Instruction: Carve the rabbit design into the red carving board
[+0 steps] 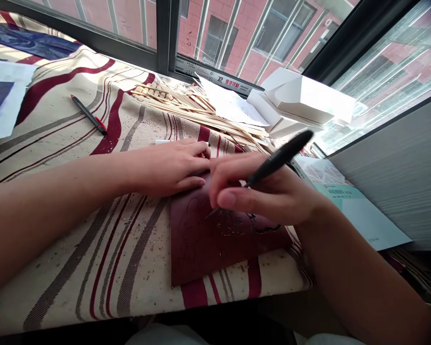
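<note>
My right hand (262,191) grips a slim black pen-shaped tool (282,158) between thumb and fingers. Its thin pointed tip touches or hovers just over a dark reddish-brown board (208,254); I cannot tell which. Dark, wavy line work marks the board's right part, partly under my right hand, and a faint curved line shows at its upper left. My left hand (175,165) lies across the board's upper edge, fingers loosely bent and thumb apart. Beyond its knuckles, a white stick-like item (161,142) is partly hidden.
A striped cloth (68,249) strewn with small crumbs covers the table. A black-and-red pen (89,115) lies at left. Thin wooden strips (187,108), papers (233,103) and white boxes (301,98) stand by the window. A pale-green book (359,211) lies at right.
</note>
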Demonstrator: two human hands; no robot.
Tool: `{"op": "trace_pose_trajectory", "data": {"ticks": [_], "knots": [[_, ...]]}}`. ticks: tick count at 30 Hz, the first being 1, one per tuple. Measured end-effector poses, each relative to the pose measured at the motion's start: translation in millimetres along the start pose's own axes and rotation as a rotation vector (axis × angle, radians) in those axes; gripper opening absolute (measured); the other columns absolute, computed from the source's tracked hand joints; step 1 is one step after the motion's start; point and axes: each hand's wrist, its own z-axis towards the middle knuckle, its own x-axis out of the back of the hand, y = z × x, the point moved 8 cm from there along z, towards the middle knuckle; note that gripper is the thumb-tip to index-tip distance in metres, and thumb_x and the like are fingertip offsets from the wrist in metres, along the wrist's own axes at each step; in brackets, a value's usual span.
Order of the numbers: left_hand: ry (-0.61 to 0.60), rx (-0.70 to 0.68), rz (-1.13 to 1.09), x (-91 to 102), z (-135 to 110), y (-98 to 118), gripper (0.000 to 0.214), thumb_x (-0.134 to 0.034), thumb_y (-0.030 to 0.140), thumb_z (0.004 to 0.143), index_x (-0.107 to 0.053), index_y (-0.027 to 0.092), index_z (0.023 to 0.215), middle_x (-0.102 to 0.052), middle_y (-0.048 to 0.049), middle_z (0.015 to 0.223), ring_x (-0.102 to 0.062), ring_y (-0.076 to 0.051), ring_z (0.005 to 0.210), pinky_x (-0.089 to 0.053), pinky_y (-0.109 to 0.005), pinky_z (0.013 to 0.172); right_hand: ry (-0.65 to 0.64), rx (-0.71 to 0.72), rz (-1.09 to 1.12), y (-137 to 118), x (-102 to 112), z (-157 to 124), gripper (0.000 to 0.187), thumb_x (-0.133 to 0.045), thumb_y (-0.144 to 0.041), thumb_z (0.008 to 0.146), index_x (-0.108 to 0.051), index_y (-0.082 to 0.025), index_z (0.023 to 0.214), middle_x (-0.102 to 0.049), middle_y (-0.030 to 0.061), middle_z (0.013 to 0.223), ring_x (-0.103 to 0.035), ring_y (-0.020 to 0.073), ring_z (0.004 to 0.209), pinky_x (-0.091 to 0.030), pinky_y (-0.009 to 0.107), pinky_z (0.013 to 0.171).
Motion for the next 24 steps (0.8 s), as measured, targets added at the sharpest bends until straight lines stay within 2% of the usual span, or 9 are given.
{"op": "trace_pose_trajectory", "data": {"ticks": [2,5,8,11,13,15,17,20,24], "knots": [[-0.052,-0.056,0.009,-3.1,0.2,1.9,0.046,-0.051,0.045,0.109,-0.075,0.02,0.138,-0.067,-0.0175,0.144,-0.064,-0.034,0.13,-0.051,-0.05,0.119,-0.008,-0.093,0.05,14.5,7.8,-13.0,0.023,-0.067,-0.029,0.108,-0.076,-0.015,0.093,-0.067,-0.0017,0.073,-0.057,0.007,0.063,-0.048,0.02,0.062],[-0.045,-0.08,-0.004,-1.8,0.6,1.7,0.047,-0.046,0.045,0.109,-0.073,0.02,0.139,-0.065,-0.0194,0.146,-0.063,-0.035,0.13,-0.051,-0.051,0.117,0.102,-0.208,0.291,37.0,13.4,-25.4,0.031,-0.064,-0.037,0.111,-0.079,-0.011,0.102,-0.075,0.0041,0.077,-0.069,0.0103,0.066,-0.055,0.019,0.061],[-0.035,-0.088,-0.046,-1.8,0.2,1.4,0.048,-0.043,0.046,0.11,-0.073,0.023,0.14,-0.065,-0.0185,0.144,-0.064,-0.033,0.128,-0.051,-0.049,0.116,0.097,-0.218,0.575,47.1,-1.7,-23.5,0.04,-0.059,-0.045,0.112,-0.08,-0.011,0.113,-0.083,0.0105,0.093,-0.079,0.0159,0.079,-0.065,0.025,0.072],[-0.049,-0.068,-0.069,-3.1,-0.4,-0.2,0.051,-0.044,0.049,0.11,-0.07,0.024,0.146,-0.064,-0.0187,0.145,-0.064,-0.035,0.129,-0.05,-0.05,0.117,0.06,-0.19,0.713,46.6,-14.6,-15.5,0.042,-0.06,-0.048,0.113,-0.08,-0.011,0.114,-0.084,0.0126,0.1,-0.083,0.018,0.089,-0.068,0.025,0.075],[-0.066,-0.057,-0.084,-4.0,-0.6,-0.2,0.05,-0.044,0.049,0.11,-0.071,0.024,0.144,-0.063,-0.0188,0.146,-0.063,-0.036,0.131,-0.05,-0.052,0.119,0.104,-0.198,0.7,48.2,-13.9,-12.3,0.03,-0.074,-0.04,0.106,-0.081,-0.011,0.108,-0.084,0.0108,0.099,-0.083,0.0167,0.091,-0.067,0.022,0.074],[-0.071,-0.051,-0.087,-4.0,-0.6,0.4,0.048,-0.044,0.048,0.11,-0.073,0.023,0.14,-0.062,-0.0188,0.148,-0.063,-0.036,0.133,-0.048,-0.053,0.121,0.174,-0.254,0.634,53.6,-9.9,-12.6,0.016,-0.089,-0.024,0.093,-0.079,-0.012,0.097,-0.08,0.0045,0.088,-0.079,0.0114,0.078,-0.064,0.017,0.068],[-0.065,-0.045,-0.072,-3.5,-0.5,0.8,0.048,-0.044,0.048,0.111,-0.072,0.022,0.14,-0.061,-0.0195,0.151,-0.062,-0.036,0.136,-0.047,-0.053,0.122,0.196,-0.309,0.559,58.1,-9.0,-14.3,0.019,-0.093,-0.012,0.083,-0.075,-0.012,0.089,-0.074,-0.0015,0.078,-0.07,0.0061,0.063,-0.059,0.013,0.06],[-0.069,-0.042,-0.045,-4.5,-0.4,0.9,0.049,-0.044,0.046,0.111,-0.07,0.021,0.143,-0.06,-0.0205,0.152,-0.061,-0.037,0.138,-0.047,-0.053,0.123,0.152,-0.337,0.468,59.4,-13.2,-15.8,0.021,-0.092,-0.009,0.081,-0.073,-0.012,0.09,-0.072,-0.0024,0.079,-0.068,0.0058,0.061,-0.057,0.013,0.057],[-0.087,-0.045,-0.034,-6.3,0.2,1.3,0.052,-0.041,0.047,0.11,-0.07,0.019,0.144,-0.057,-0.023,0.156,-0.061,-0.038,0.14,-0.047,-0.055,0.123,0.132,-0.369,0.339,60.3,-15.1,-16.5,0.019,-0.091,-0.014,0.083,-0.072,-0.012,0.085,-0.073,0.0001,0.075,-0.068,0.0077,0.062,-0.055,0.014,0.057]]}}
